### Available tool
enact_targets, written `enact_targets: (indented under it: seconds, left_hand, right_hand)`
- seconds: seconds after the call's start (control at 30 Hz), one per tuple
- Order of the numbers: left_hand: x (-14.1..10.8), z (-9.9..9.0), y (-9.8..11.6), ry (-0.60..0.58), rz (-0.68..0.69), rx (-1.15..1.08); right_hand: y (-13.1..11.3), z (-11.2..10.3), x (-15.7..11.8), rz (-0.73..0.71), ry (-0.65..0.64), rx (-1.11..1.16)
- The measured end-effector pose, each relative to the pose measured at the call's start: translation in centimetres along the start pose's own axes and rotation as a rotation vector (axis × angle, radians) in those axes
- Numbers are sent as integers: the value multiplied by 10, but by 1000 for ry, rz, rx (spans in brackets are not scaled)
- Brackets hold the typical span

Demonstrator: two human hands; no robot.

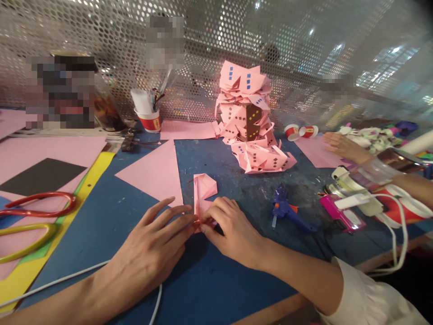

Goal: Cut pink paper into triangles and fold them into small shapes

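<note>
A narrow piece of folded pink paper (205,186) lies on the blue table in front of me, with a pointed flap at its upper right. My right hand (233,232) pinches its lower end between thumb and fingers. From the other side, my left hand (157,241) grips the same lower edge with its fingertips, the other fingers stretched out and apart; its thumb is mostly hidden. Just beyond my left fingers is a flat pink sheet (155,174). Behind the folded piece rises a stack of pink paper shapes (237,115) marked with small blue, brown and yellow squares.
A blue glue gun (286,207) lies to the right, near a pink device (341,214) and white cables. Red and yellow scissors handles (43,205) rest on coloured sheets at left. A cup of tools (150,119) stands behind. Another person's hand (345,146) touches pink paper at right.
</note>
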State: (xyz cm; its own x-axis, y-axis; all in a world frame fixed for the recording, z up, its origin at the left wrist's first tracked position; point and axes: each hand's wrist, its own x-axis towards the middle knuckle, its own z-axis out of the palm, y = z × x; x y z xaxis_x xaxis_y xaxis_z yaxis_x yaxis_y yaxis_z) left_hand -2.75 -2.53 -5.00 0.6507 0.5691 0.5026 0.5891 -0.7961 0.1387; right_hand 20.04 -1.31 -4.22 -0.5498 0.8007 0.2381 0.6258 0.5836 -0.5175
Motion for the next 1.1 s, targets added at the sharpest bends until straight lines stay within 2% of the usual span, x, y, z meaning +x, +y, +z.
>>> enact_targets:
  seconds: [0.4,0.87,1.1]
  left_hand:
    - [-2,4,-2,-11,15,13]
    - [0,4,-4,-23,-7,-41]
    - [0,4,-3,-7,-1,-46]
  right_hand:
    - [1,1,-1,-6,20,-1]
    - [-3,-7,-3,-304,38,-226]
    - [-4,-5,-4,-377,33,-322]
